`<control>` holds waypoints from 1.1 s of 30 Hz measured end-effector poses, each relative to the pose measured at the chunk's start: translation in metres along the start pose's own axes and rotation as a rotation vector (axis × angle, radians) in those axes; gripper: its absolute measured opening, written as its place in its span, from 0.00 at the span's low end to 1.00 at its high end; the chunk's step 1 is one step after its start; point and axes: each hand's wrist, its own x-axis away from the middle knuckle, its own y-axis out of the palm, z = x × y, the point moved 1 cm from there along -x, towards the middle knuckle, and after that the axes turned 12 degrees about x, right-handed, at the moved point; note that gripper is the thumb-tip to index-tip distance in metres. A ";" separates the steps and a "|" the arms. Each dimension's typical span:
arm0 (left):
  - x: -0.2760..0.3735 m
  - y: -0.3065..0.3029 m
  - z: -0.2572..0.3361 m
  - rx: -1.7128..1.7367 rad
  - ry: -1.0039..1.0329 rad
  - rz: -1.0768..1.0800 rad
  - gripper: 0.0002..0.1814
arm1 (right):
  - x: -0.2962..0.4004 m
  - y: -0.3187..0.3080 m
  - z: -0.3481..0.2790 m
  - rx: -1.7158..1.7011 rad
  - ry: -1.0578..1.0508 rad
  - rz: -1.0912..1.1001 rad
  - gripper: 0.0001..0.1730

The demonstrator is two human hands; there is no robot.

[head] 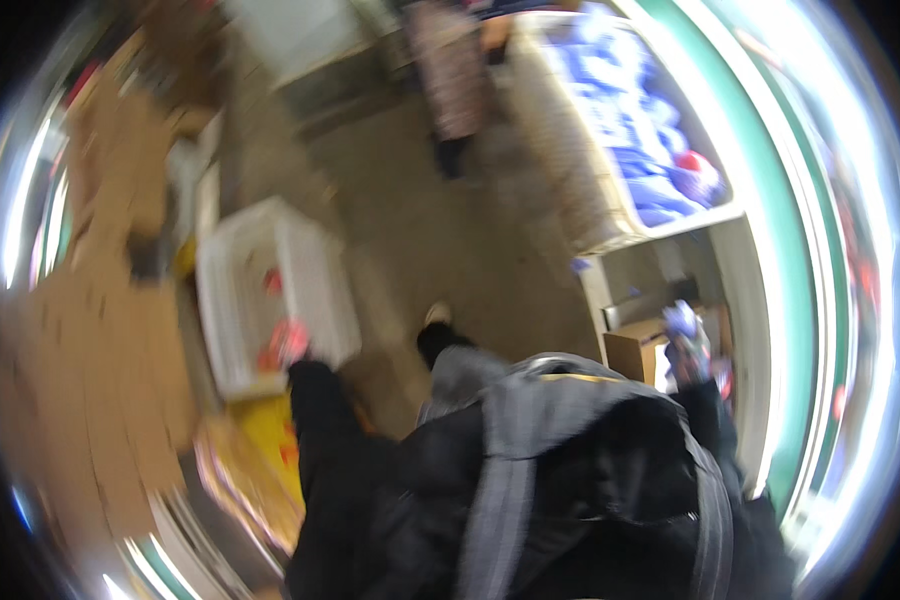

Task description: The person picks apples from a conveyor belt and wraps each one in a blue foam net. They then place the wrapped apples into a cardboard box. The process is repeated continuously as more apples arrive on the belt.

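The view is blurred. On the left, my left hand point(294, 342) reaches over the near side of a white plastic crate point(319, 277), a blurred red patch around it. Whether it holds something is unclear. A small red item point(272, 281) lies deeper inside the crate. At the right, my right hand point(691, 365) is closed around a blue-and-white item point(681, 319), possibly a plastic packet. Beside that hand stands an open cardboard box point(631, 352). Beyond it, a large cream plastic basket point(562, 172) holds many blue-violet items point(630, 112), with a red-and-white one near its corner.
Stacked brown cardboard point(112, 360) lines the left side. A yellow container point(266, 435) sits below the white crate. A green-and-white edge point(765, 150) runs along the right. Another person's leg point(450, 75) stands ahead on the concrete floor point(450, 225). My shoe point(438, 312) is below.
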 end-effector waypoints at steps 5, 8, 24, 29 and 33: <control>-0.116 0.009 -0.016 -0.682 0.062 -0.071 0.26 | -0.118 0.104 0.013 -1.012 0.133 -0.732 0.19; -0.152 0.021 -0.003 -0.797 0.057 -0.098 0.26 | -0.133 0.115 0.009 -0.120 -0.037 0.068 0.25; -0.204 0.038 0.130 -0.561 -0.024 0.113 0.21 | -0.350 -0.011 -0.088 0.729 0.156 0.938 0.37; -0.217 0.074 0.199 -0.138 -0.033 0.000 0.20 | -0.354 -0.017 -0.089 0.788 0.181 0.912 0.35; -0.176 0.146 0.237 -0.059 0.095 -0.175 0.27 | -0.353 -0.024 -0.094 0.731 0.125 0.891 0.34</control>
